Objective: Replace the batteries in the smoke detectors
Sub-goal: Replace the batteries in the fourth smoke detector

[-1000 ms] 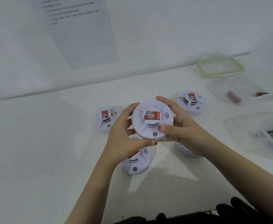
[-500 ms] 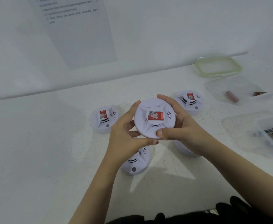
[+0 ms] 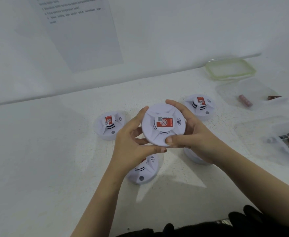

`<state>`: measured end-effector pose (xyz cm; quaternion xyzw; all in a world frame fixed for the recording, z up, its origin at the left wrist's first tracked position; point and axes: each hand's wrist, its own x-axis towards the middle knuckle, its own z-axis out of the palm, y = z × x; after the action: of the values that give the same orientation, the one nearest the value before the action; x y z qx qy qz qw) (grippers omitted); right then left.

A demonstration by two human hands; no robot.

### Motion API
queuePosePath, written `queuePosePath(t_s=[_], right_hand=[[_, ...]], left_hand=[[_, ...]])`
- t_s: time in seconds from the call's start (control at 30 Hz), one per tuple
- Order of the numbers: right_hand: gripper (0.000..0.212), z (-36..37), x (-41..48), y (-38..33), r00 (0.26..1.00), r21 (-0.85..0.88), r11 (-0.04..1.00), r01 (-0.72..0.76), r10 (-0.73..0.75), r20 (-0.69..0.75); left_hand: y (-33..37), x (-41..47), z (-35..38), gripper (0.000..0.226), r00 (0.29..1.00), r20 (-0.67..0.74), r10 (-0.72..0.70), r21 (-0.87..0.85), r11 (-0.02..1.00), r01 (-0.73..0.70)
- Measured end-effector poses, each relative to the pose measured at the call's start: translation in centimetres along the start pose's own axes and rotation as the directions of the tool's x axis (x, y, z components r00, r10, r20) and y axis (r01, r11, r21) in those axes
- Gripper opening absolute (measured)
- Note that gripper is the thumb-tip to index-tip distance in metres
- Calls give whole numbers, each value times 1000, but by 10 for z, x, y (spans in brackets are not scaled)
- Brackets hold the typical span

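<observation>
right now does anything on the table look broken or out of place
Nothing stands out. The left hand and right hand grip one smoke detector; three other detectors sit flat, face up, intact.

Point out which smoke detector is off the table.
The middle detector, held by the left hand and right hand; the others lie on the table.

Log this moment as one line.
held: smoke detector, label facing camera | left hand: grips its rim | right hand: grips its rim | table: other detectors resting
</observation>
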<state>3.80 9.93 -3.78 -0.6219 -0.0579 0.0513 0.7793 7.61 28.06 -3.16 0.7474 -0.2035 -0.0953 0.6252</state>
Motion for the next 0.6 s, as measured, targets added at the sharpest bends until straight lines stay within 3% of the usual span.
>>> queuePosePath(t_s=[0.6], right_hand=[[83, 0, 1, 1, 1000, -11, 1000, -5, 5, 24]], left_hand=[[-2, 1, -8, 98, 999, 36, -26, -24, 999, 27]])
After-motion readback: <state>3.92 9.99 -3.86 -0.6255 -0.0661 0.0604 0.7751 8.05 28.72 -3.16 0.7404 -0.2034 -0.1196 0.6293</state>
